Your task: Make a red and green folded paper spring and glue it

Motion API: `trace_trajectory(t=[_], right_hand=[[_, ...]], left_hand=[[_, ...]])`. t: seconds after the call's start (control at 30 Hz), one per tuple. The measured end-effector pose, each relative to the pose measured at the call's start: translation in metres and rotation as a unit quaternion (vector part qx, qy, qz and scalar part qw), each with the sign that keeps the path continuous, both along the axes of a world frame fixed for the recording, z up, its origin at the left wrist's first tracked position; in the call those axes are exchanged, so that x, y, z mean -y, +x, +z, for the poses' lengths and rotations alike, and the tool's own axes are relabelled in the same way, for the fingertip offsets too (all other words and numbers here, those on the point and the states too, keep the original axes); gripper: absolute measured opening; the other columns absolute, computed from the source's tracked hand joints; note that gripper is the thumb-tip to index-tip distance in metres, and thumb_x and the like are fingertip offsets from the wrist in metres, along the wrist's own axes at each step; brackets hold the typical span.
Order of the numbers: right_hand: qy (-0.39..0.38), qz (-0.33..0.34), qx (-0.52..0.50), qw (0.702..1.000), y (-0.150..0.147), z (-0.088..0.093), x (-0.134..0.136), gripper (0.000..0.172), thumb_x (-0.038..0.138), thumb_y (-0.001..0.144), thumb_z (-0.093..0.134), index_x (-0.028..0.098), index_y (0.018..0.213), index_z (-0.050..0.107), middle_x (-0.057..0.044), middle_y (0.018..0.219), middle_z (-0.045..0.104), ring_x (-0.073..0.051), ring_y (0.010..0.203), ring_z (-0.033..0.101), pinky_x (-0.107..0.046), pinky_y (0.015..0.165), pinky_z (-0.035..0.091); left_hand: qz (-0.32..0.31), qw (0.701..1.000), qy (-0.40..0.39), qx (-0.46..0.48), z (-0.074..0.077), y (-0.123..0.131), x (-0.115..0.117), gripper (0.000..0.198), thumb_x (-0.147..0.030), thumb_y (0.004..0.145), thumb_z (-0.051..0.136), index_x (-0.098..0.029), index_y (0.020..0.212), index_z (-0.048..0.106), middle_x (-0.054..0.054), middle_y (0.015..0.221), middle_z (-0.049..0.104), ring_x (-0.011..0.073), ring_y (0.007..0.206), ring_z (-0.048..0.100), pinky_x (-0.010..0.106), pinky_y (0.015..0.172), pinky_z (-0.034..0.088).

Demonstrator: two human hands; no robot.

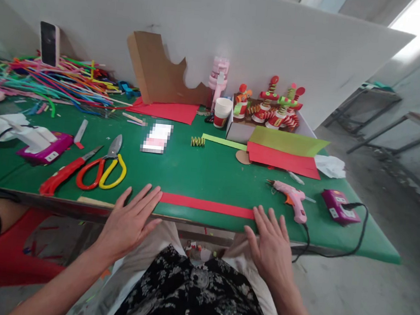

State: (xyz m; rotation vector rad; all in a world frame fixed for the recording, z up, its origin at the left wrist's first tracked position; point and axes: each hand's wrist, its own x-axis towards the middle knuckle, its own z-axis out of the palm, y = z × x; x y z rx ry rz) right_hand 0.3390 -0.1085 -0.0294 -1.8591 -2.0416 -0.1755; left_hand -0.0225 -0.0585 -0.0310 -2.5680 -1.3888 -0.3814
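Observation:
A long red paper strip (207, 205) lies flat along the front edge of the green tabletop (201, 174). My left hand (131, 219) rests on its left end, fingers stretched out and apart. At the strip's right end, my right hand (271, 240) lies with spread fingertips touching it. Scissors (113, 153) with one red and one yellow handle lie beyond my left hand, beside a red-handled utility knife (69, 171). Beyond my right hand is a pink hot glue gun (291, 197). A folded yellow-green paper spring (197, 141) stands further back.
Finished paper-cup figures (266, 108) stand in a box at the back, near a white cup (222, 111). Red paper sheets (284, 159) lie before the box. Purple power strips (340, 207) sit at both sides, with cables. Coloured pipe cleaners (72, 85) pile up at the back left.

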Motion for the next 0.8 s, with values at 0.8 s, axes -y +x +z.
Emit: trace_trajectory(t=[0.8], right_hand=[[-0.136,0.124,-0.044,0.982,-0.038,0.012,-0.003,0.081,0.061,0.094,0.048,0.006,0.152,0.036,-0.018,0.159,0.035,-0.028,0.152,0.025,-0.046,0.125,0.022]], left_hand=[[-0.010,0.995,-0.018,0.095,-0.004,-0.002,0.005,0.068,-0.037,0.097,0.036,-0.035,0.159,0.008,0.009,0.156,0.042,0.0347,0.145,0.036,0.065,0.116,0.020]])
